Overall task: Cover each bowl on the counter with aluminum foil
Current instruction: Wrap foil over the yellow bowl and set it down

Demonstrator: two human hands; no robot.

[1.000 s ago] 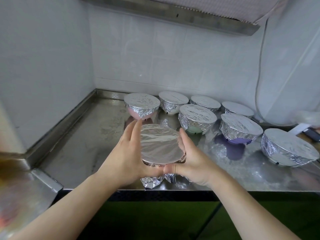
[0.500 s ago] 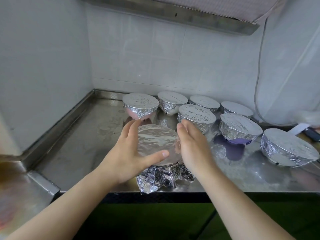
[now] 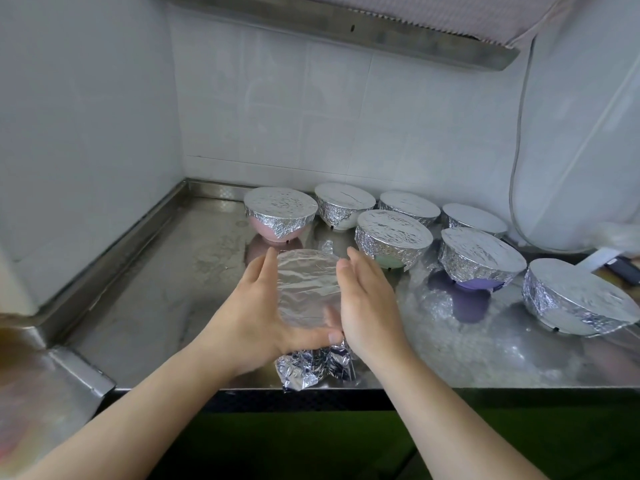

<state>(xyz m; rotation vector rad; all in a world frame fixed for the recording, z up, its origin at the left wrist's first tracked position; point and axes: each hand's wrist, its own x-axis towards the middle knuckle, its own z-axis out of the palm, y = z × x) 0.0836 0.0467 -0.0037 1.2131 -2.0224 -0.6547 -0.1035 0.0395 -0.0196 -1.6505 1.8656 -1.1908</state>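
Aluminum foil is pressed over a round bowl at the steel counter's front edge between the straight-fingered left hand and right hand, its skirt apparently uncrimped, while seven foil-covered bowls behind appear finished.

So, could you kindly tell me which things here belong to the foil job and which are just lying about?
Part of the job:
- foil-topped bowl at the counter's front edge
- left hand and right hand, flanking it
- seven foil-wrapped bowls behind, e.g. the pink one

Lying about:
- dark flat object, far right
- white cable on the wall
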